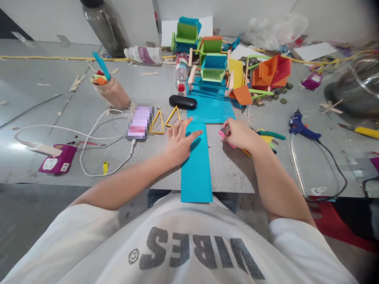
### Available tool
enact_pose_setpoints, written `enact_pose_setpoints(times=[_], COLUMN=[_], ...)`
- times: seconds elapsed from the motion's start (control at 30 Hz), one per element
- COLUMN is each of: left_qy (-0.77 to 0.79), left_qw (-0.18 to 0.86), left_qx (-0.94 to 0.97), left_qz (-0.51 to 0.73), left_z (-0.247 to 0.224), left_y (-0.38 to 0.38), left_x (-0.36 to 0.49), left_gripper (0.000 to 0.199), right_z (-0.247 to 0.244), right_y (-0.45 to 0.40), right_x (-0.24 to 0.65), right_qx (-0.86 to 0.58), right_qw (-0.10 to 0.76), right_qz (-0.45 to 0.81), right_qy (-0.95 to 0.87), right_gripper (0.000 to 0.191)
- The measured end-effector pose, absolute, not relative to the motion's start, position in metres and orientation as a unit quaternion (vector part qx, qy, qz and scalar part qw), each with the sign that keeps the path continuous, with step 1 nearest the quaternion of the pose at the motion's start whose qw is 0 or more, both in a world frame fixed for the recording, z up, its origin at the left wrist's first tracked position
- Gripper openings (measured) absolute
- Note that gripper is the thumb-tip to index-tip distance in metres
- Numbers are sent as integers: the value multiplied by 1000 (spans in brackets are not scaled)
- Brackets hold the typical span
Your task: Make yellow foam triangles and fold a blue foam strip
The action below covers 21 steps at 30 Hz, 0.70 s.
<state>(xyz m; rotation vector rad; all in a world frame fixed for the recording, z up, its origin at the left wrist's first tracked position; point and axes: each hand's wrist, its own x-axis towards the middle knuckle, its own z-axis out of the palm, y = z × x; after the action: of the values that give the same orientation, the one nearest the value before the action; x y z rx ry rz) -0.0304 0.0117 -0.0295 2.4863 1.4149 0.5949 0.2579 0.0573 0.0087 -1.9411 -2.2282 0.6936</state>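
Observation:
A long blue paper strip (196,173) lies lengthwise in front of me, its near end sticking out past the table edge. My left hand (181,144) rests on the strip's upper left part, fingers spread. To the right of the strip, my right hand (235,134) is closed around a small pink object (222,134), mostly covered by the fingers, so its kind is unclear. Beyond the strip lies a wider blue sheet (211,110). Teal-handled pliers (272,135) and yellow pieces lie partly behind my right wrist.
Two yellow triangle frames (159,122), a phone (140,122) on a white cable and a black case (182,102) lie to the left. Folded coloured paper models (214,67) stand at the back. A blue glue gun (303,126) lies right, near a yellow-handled cutter (366,131).

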Motion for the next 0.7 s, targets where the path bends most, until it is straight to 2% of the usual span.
enact_pose_setpoints(times=[0.07,0.17,0.3,0.43,0.57,0.7], left_qy=[438,385,364,326,333,328], left_qw=[130,171,158,137,159,184], left_qx=[875,898,909,930,926,924], left_qz=[161,129,126,97,83,72], left_z=[-28,-26,-27,-32,-40,-41], left_y=[12,17,20,17,15,19], left_x=[-30,-31,-33,-35,-37,-39], left_gripper=[48,37,51,62,84,94], right_z=[11,13,13,10,5,-2], right_y=[57,54,45,40,44,49], right_x=[257,248,228,218,220,224], right_qx=[-621,-585,-489,-473,-507,-507], right_qw=[58,98,94,63,127,174], right_qz=[238,228,249,227,223,227], right_qy=[-745,-772,-831,-849,-823,-813], right_gripper=[9,13,20,18,25,28])
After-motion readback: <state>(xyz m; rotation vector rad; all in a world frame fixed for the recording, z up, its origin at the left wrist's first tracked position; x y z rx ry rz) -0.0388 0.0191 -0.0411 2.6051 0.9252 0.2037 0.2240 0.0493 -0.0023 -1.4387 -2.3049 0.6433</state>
